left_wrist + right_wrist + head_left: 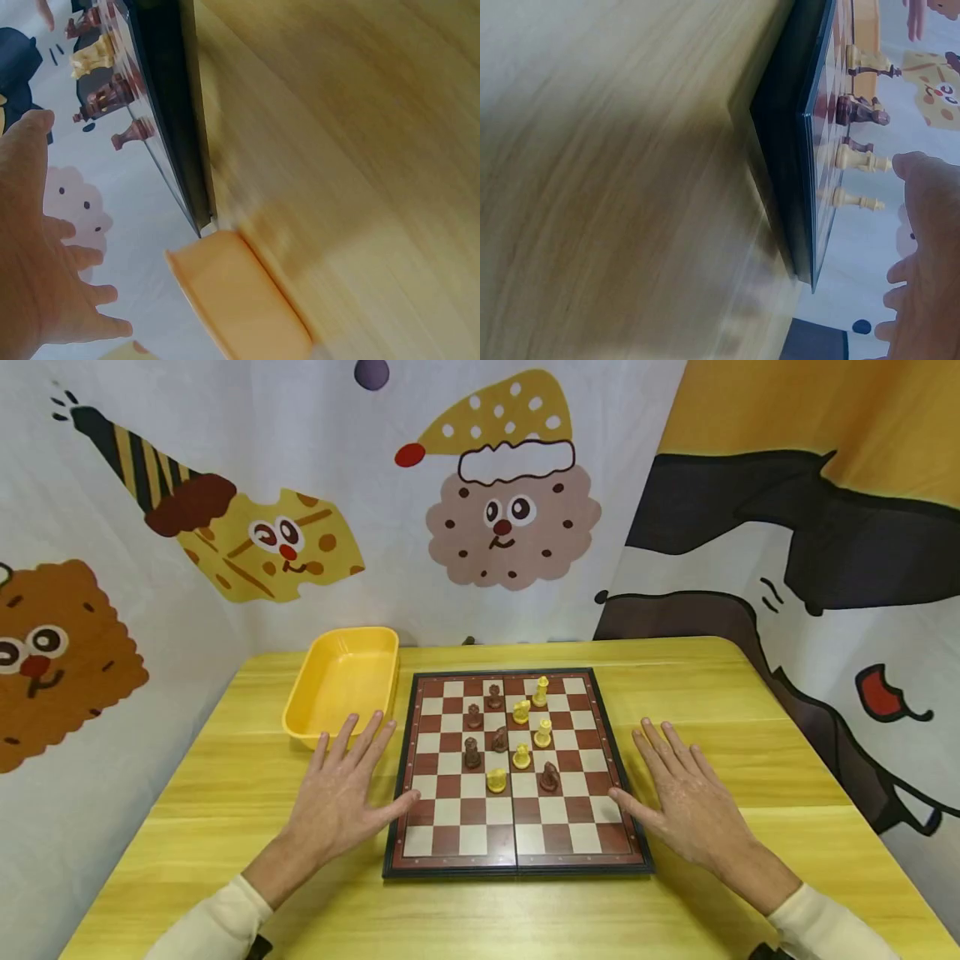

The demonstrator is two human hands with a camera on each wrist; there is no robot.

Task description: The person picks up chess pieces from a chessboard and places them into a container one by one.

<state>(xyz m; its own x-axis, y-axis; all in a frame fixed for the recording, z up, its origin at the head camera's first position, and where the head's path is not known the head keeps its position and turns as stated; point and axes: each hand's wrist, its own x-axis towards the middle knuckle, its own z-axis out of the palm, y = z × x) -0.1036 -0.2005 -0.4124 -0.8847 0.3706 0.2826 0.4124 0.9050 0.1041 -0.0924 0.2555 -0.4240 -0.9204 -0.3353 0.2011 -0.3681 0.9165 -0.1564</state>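
Note:
A chessboard [457, 812] with a dark rim lies on the table, its squares brown and white. Several brown pieces and several yellow ones stand on it, among them a brown knight [550, 777], a taller brown piece [471, 753] and a tall yellow piece [541, 692]. To the board's left is my left hand [337, 802], fingers spread and straight, thumb pointing at the left rim. My right hand [693, 810] mirrors it on the right side, thumb near the right rim. Both hands hold nothing. In the wrist views each hand appears raised above the tabletop.
At the back left of the wooden table [720, 693] stands a yellow plastic tray [303, 693], just beyond the left fingertips. A curtain [397, 552] printed with cartoon figures hangs behind the table and along its sides.

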